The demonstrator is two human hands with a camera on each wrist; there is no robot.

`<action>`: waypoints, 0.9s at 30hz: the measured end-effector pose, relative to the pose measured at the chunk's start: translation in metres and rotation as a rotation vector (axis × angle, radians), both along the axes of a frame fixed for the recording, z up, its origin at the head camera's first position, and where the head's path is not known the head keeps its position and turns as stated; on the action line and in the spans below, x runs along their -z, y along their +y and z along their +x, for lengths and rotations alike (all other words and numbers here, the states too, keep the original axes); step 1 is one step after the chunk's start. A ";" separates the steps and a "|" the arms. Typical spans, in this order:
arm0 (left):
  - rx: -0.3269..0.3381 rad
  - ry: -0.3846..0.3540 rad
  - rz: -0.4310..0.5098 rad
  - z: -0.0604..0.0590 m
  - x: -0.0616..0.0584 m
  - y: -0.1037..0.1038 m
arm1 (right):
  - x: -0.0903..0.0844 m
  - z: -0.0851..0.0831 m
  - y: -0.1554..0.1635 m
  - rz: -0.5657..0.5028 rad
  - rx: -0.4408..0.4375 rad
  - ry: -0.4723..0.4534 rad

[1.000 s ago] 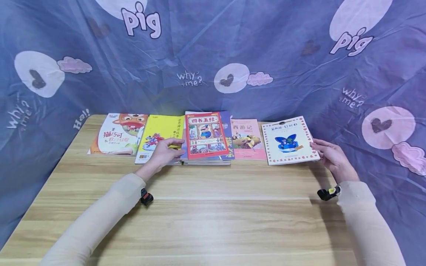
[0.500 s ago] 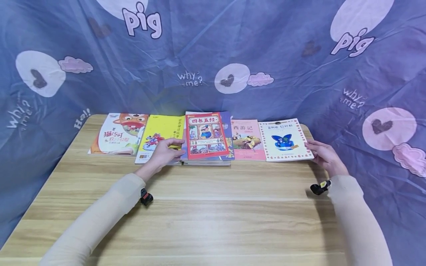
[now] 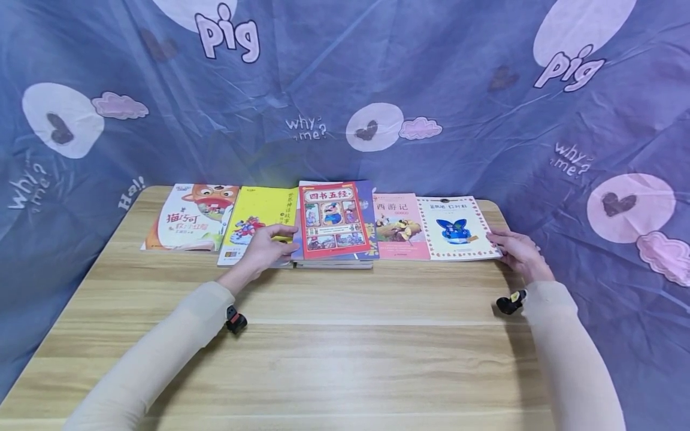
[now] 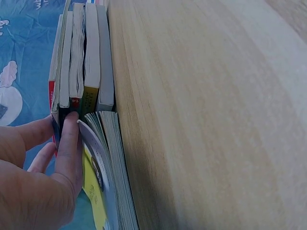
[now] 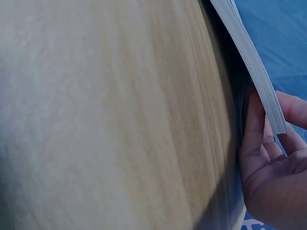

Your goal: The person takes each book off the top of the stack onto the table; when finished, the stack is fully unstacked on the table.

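Pinching the outer edge of the white butterfly book [image 3: 457, 228], the right hand [image 3: 514, 254] has fingers under it and thumb on top, so that side sits slightly raised off the wooden table [image 3: 345, 335]. It lies at the right end of the row, just beside the pink book [image 3: 399, 226]. The left hand [image 3: 264, 248] rests on the yellow book [image 3: 259, 222], fingertips [image 4: 72, 125] pressed against the red-topped stack [image 3: 334, 220], seemingly steadying it.

Left hand [image 4: 33, 187] fingers [image 4: 69, 143] touching stacked books [image 4: 84, 62], yellow book [image 4: 103, 182] beneath, wooden table [image 4: 206, 115]
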State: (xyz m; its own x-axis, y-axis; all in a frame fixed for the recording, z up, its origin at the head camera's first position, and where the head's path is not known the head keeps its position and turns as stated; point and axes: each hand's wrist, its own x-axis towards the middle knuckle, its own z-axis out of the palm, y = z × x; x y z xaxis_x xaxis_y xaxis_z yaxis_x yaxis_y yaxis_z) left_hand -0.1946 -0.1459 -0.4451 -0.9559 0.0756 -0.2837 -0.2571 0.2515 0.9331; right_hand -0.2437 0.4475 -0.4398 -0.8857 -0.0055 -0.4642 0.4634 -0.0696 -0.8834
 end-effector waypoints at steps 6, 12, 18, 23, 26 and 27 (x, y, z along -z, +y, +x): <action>0.012 0.015 0.004 0.000 0.001 0.001 | 0.001 0.012 0.012 0.059 -0.045 0.092; 0.016 0.017 0.010 0.000 0.002 0.000 | -0.005 0.026 0.010 0.149 0.079 0.178; 0.017 0.008 0.016 0.000 -0.001 -0.002 | -0.017 0.033 -0.020 0.116 0.133 0.160; 0.015 0.014 0.003 -0.001 -0.005 -0.002 | -0.024 0.034 -0.058 0.061 0.040 0.192; 0.018 0.015 -0.006 -0.001 -0.006 -0.002 | -0.027 0.033 -0.085 0.069 -0.023 0.211; 0.018 0.015 -0.008 -0.001 -0.006 -0.002 | -0.028 0.032 -0.094 0.082 -0.043 0.211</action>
